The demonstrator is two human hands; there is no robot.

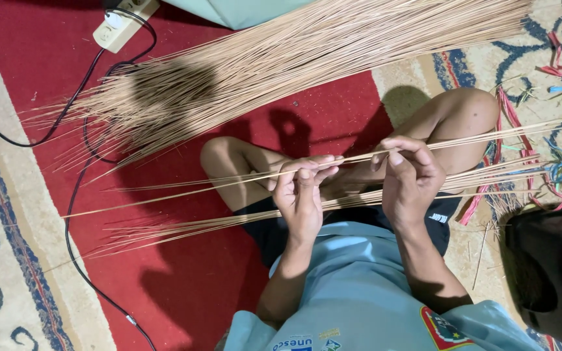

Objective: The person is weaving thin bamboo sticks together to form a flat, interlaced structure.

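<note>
The left hand (300, 195) is raised in front of the chest, palm toward the person, with its fingers curled and closed on a thin stick (216, 186). The right hand (411, 179) is at the same height, a little to the right, and its thumb and fingers pinch the same thin stick. Both grips are tight, with no gap visible around the stick. Between the 2 grips the stick runs almost level. To the left of the left grip it goes far out over the red carpet (183, 279), and to the right of the right grip it goes up over the knee (469, 107).

Just below both grips, a loose bundle of sticks (183, 227) lies across the lap, near the wrists but apart from the fingers. Above the grips, well apart, a big pile of sticks (261, 65) lies across the carpet. The space between this pile and the hands is open carpet with only the crossed legs in it.

Right of the right grip, coloured strips (557, 172) lie on the patterned rug (489, 58), and a dark round object (548, 273) stands below them. Far left of the left grip, a black cable (69, 240) runs up to a white power strip (125, 23).
</note>
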